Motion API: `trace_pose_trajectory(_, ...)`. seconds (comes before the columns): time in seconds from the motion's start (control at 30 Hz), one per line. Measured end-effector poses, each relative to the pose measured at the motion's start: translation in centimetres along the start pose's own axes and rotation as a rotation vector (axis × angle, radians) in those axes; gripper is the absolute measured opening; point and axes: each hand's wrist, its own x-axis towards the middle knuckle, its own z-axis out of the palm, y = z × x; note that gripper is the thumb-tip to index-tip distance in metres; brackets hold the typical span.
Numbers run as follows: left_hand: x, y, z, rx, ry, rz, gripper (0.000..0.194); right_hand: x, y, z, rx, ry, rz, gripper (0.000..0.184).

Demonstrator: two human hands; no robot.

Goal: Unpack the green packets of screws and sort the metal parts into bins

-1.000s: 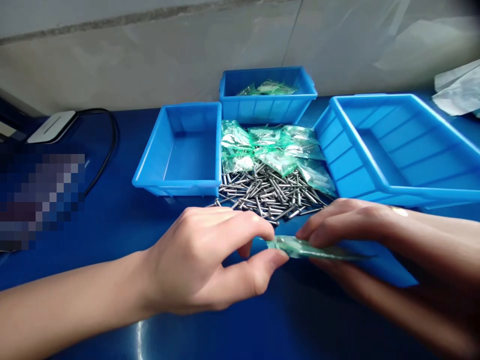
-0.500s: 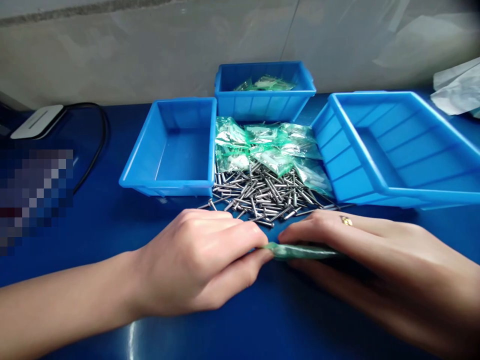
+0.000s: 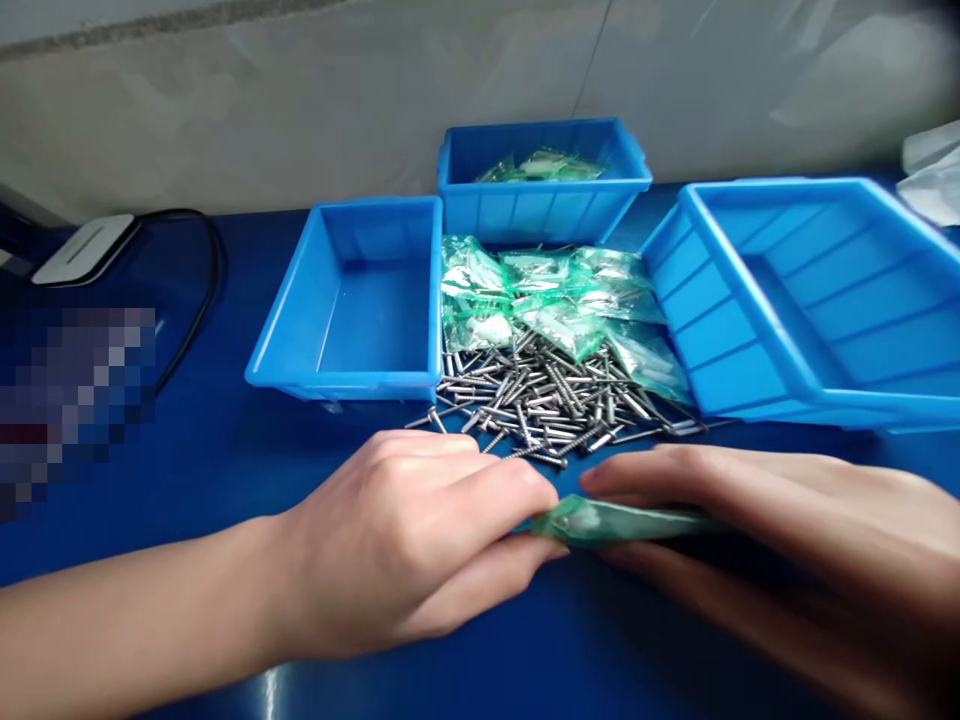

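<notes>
A green plastic bag (image 3: 630, 523) is held edge-on between both hands, low over the table in front of the screws. My left hand (image 3: 420, 535) pinches its left end between thumb and fingers. My right hand (image 3: 787, 540) is closed round the other end, with its thumb below and fingers above; that end is hidden inside the hand. Just beyond the hands lies a loose pile of metal screws (image 3: 544, 400). Several filled green plastic packets (image 3: 559, 320) rest at the pile's far side.
Around the pile stand a left blue bin (image 3: 341, 380), a back blue bin (image 3: 536, 213) with green packets inside, and a right blue bin (image 3: 697, 330). A white device (image 3: 86, 250) with a black cable (image 3: 214, 270) lies far left. White crumpled material (image 3: 934, 175) is at right.
The view has shifted slightly, so the bins and pile sit a little further right. The bag has tilted and shows more of its face. Both hands keep their grip.
</notes>
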Motion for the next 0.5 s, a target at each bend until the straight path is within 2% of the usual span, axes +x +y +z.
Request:
trace_pose_trajectory(0.13, -0.2, 0.0, -0.1, -0.021, 0.014, -0.004, 0.035, 1.0, -0.8, 0.3, -0.068, 0.065, 0.004, 0.032)
trace_pose_trajectory(0.23, -0.2, -0.1, -0.2, -0.03, 0.016, -0.006, 0.032, 1.2, -0.9, 0.1, -0.077, 0.094, 0.015, 0.03)
trace_pose_trajectory(0.33, 0.0, -0.1, -0.2, -0.023, 0.005, 0.017, 0.04, 0.5, -0.6, -0.5, -0.072, 0.116, 0.021, 0.021)
trace_pose_trajectory(0.4, 0.2, -0.1, -0.1, -0.022, 0.009, 0.032, 0.044, 0.0, -0.3, -1.0, -0.044, 0.094, 0.001, 0.008)
trace_pose_trajectory(0.5, 0.4, -0.2, -0.2, -0.011, 0.013, 0.033, 0.049, -0.3, 0.2, -1.5, 0.044, 0.011, -0.033, 0.012)
